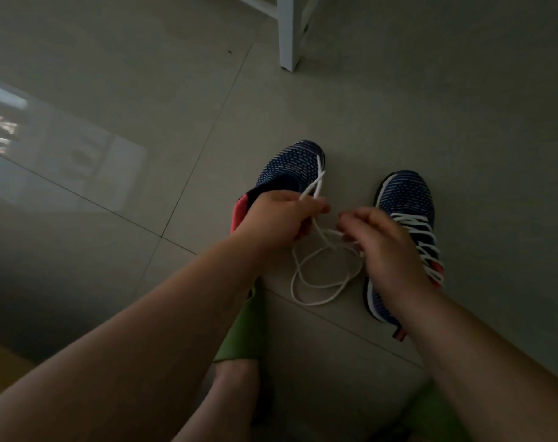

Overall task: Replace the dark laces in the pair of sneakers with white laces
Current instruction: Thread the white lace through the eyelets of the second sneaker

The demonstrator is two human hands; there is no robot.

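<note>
Two navy knit sneakers with red heels stand on the tiled floor, toes pointing away from me. The right sneaker (pixel 405 199) carries a white lace through its eyelets. The left sneaker (pixel 290 169) shows no lace in its eyelets; much of it is hidden behind my left hand (pixel 277 218). That hand grips a loose white lace (pixel 319 282) near its two ends, which stick up over the shoe's toe. My right hand (pixel 383 247) pinches the same lace a little further along. The remainder of the lace hangs in loops between the shoes.
A white furniture leg (pixel 288 33) stands on the floor beyond the shoes. Green slippers (pixel 245 327) are on my feet at the bottom of the view. Glossy grey tiles (pixel 127 90) stretch to the left.
</note>
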